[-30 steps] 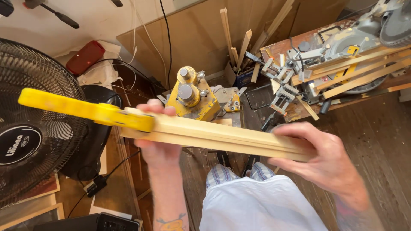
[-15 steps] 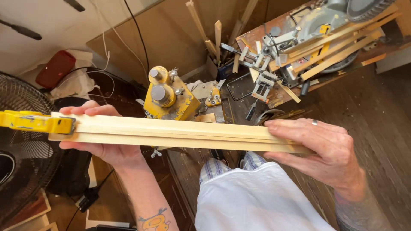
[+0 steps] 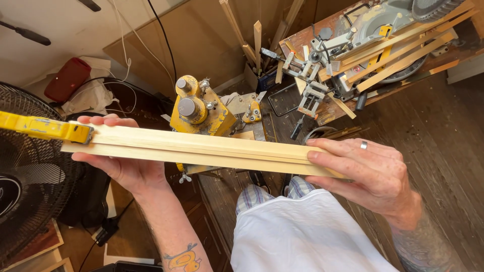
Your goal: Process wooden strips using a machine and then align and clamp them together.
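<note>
1. The left hand [image 3: 123, 163] cups under the left end of a bundle of long pale wooden strips [image 3: 201, 150], fingers curled over its far edge; the strips lie level across the body, above the lap and the dark plank floor [image 3: 433, 146].
2. The right hand [image 3: 370, 174] closes round the right end, thumb along the near edge and fingers pressed on top.
3. A yellow bar clamp [image 3: 45, 127] bites the left end, just beside the left fingers.
4. Judged step: squeezing the strips flush while they are clamped together.
5. A second clamp near the right end would call for freeing 1 hand without letting the strips slide apart.
6. Behind stand a yellow machine [image 3: 199, 111] and a mitre saw [image 3: 388, 30] on the surface [image 3: 302, 38]; a black fan [image 3: 25, 186] sits at left.
</note>
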